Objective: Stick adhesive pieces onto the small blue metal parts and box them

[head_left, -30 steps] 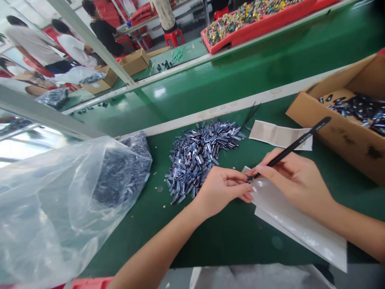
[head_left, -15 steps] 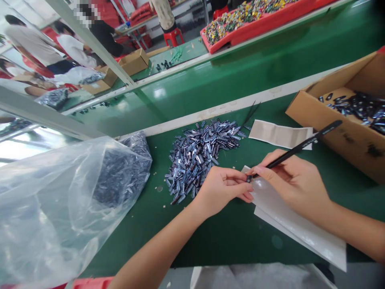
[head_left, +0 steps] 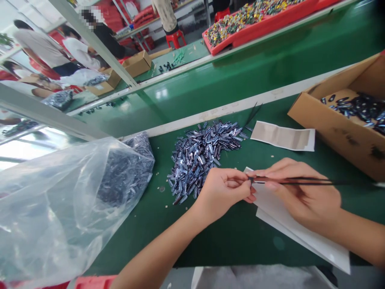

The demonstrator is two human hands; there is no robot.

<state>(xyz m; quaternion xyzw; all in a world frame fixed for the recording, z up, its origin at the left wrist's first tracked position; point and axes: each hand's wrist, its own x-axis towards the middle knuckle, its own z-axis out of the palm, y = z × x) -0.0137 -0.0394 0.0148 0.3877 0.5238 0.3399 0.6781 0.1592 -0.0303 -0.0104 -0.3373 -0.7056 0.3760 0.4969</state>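
Note:
Pinched in my left hand [head_left: 221,190] is a small dark piece [head_left: 250,180], mostly covered by the fingertips. My right hand [head_left: 313,198] grips black tweezers [head_left: 314,183], held nearly level with their tips touching or very close to that piece. Beneath the right hand lie white sheets [head_left: 267,200] on the green table. Just beyond my left hand is a heap of small shiny dark-blue clip-like parts [head_left: 195,160]. A strip with a grey-beige face [head_left: 279,135] rests behind my right hand.
A clear plastic bag [head_left: 90,192] of similar parts fills the left. At right stands a cardboard box [head_left: 337,132] with dark parts inside. Beyond the table's ledge is a red tray [head_left: 240,38] of colourful small pieces. Several people work at the back left.
The tweezers have swung down from an upward slant to nearly level as my right hand turned. My left hand keeps its pinch. The whole view has shifted slightly.

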